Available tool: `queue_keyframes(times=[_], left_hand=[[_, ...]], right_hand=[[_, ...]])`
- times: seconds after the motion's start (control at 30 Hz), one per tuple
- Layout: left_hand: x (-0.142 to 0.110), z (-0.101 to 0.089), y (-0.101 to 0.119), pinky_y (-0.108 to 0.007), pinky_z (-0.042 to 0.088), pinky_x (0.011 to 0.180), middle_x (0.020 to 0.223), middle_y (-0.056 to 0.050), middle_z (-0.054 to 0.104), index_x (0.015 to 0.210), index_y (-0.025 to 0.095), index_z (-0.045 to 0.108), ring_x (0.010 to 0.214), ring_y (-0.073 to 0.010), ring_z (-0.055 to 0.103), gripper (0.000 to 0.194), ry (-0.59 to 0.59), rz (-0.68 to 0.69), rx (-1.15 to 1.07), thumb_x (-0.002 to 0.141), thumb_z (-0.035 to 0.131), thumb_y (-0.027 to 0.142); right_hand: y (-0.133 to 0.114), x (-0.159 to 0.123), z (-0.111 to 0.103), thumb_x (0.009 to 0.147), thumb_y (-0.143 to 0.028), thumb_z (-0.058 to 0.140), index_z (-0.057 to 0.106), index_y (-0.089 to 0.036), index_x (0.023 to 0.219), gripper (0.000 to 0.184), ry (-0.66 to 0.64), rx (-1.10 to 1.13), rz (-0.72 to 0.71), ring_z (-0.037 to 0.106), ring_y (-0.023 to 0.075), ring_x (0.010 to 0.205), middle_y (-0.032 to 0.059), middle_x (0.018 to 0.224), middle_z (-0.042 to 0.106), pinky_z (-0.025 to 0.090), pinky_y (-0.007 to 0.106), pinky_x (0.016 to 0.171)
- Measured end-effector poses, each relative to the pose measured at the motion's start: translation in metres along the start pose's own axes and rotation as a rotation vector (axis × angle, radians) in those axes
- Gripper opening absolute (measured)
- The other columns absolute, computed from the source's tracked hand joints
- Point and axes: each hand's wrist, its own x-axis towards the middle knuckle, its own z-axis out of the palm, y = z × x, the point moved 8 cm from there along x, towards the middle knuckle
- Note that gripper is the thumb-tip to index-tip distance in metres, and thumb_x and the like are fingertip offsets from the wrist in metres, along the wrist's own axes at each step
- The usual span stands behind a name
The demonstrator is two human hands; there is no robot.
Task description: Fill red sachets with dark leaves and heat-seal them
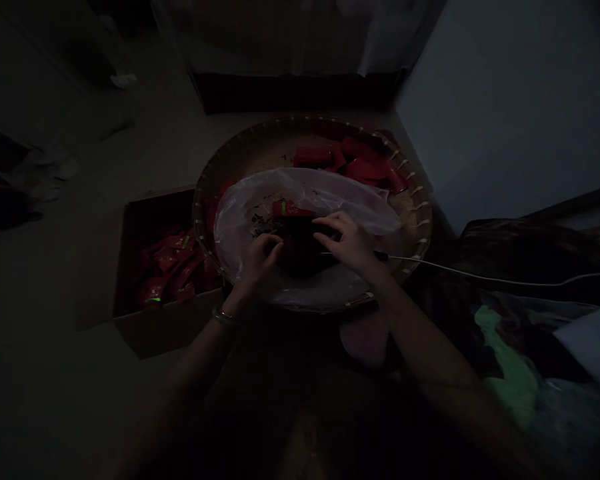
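Note:
The scene is very dim. A round woven basket tray (260, 150) lies on the floor with a clear plastic sheet (350, 193) spread in it. On the sheet is a dark heap (303, 257) and a small red packet (290, 209). My left hand (261, 260) is curled at the heap's left side, fingers bent on something dark. My right hand (347, 241) lies over the heap's right side, fingers closed together and reaching left toward the red packet. What either hand holds is too dark to name.
Several red packets (350, 163) lie at the tray's far side. A cardboard box (145, 267) of red packets stands to the left. A white cable (480, 275) runs right from the tray. Clothes (510, 373) are heaped at the right. A white wall (510, 100) rises behind.

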Motion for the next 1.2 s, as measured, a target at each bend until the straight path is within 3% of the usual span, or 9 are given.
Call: queue_keyframes(times=[0.17,0.27,0.43,0.57,0.7,0.87,1.03,1.13,1.2], left_hand=[[0.001,0.002,0.005,-0.028,0.048,0.073,0.083,-0.005,0.065,0.084,0.017,0.062,0.079,-0.0163,0.061,0.014,-0.015,-0.004,-0.035,0.085,0.054,0.028],[0.001,0.002,0.000,-0.031,0.049,0.081,0.094,-0.007,0.067,0.092,0.017,0.063,0.089,-0.0183,0.063,0.018,-0.020,-0.031,-0.084,0.082,0.060,0.031],[-0.007,0.025,-0.027,-0.034,0.053,0.078,0.101,-0.008,0.070,0.120,0.018,0.057,0.090,-0.0230,0.067,0.063,-0.311,-0.252,-0.327,0.063,0.079,0.032],[-0.014,0.031,-0.041,-0.034,0.054,0.074,0.091,-0.007,0.073,0.110,0.014,0.066,0.080,-0.0224,0.069,0.058,-0.424,-0.415,-0.382,0.058,0.082,0.034],[-0.011,0.028,-0.036,-0.033,0.055,0.073,0.088,-0.005,0.074,0.102,0.015,0.070,0.080,-0.0229,0.069,0.051,-0.430,-0.402,-0.372,0.056,0.083,0.033],[-0.009,0.032,-0.018,-0.031,0.055,0.073,0.098,-0.005,0.074,0.109,0.018,0.069,0.086,-0.0229,0.068,0.049,-0.493,-0.387,-0.409,0.064,0.078,0.036],[-0.007,0.030,-0.021,-0.024,0.050,0.059,0.079,-0.003,0.073,0.090,0.015,0.072,0.068,-0.0174,0.066,0.038,-0.376,-0.511,-0.420,0.065,0.075,0.044],[-0.009,0.027,-0.032,-0.023,0.047,0.054,0.071,-0.002,0.070,0.085,0.015,0.071,0.061,-0.0150,0.063,0.040,-0.279,-0.582,-0.470,0.061,0.077,0.046],[-0.011,0.027,-0.039,-0.023,0.047,0.054,0.070,-0.001,0.069,0.084,0.016,0.070,0.059,-0.0138,0.061,0.040,-0.237,-0.607,-0.511,0.061,0.076,0.048]], right_hand=[[-0.012,-0.007,0.029,0.079,-0.027,0.068,0.072,-0.021,0.094,0.016,-0.213,-0.065,-0.136,0.062,0.0194,0.089,0.0064,0.096,0.063,0.050,0.033,0.078],[-0.005,-0.004,0.030,0.081,-0.022,0.066,0.072,-0.018,0.083,0.007,-0.172,-0.049,-0.079,0.064,0.0180,0.079,0.0050,0.084,0.066,0.050,0.031,0.074],[0.016,-0.003,0.022,0.081,-0.035,0.064,0.069,-0.017,0.082,0.018,-0.130,0.204,0.145,0.062,0.0125,0.054,0.0032,0.082,0.067,0.048,0.026,0.053],[0.021,-0.005,0.022,0.077,-0.039,0.066,0.067,-0.017,0.076,0.022,-0.252,0.323,0.214,0.063,0.0133,0.054,0.0020,0.075,0.066,0.049,0.025,0.052],[0.018,-0.004,0.020,0.076,-0.036,0.067,0.065,-0.017,0.071,0.020,-0.378,0.333,0.194,0.063,0.0136,0.057,0.0012,0.069,0.065,0.048,0.024,0.053],[0.010,-0.001,0.020,0.074,-0.030,0.067,0.067,-0.016,0.073,0.014,-0.411,0.265,0.148,0.062,0.0124,0.058,0.0016,0.072,0.067,0.047,0.023,0.054],[0.017,-0.003,0.023,0.070,-0.029,0.071,0.071,-0.016,0.078,0.016,-0.370,0.360,0.223,0.063,0.0131,0.058,0.0031,0.074,0.069,0.050,0.024,0.055],[0.039,-0.002,0.015,0.073,-0.032,0.068,0.071,-0.015,0.087,0.022,-0.225,0.420,0.357,0.064,0.0143,0.057,0.0029,0.068,0.069,0.051,0.026,0.056],[0.046,0.001,0.009,0.074,-0.033,0.067,0.072,-0.016,0.087,0.022,-0.119,0.357,0.342,0.066,0.0162,0.066,0.0041,0.074,0.071,0.052,0.028,0.063]])
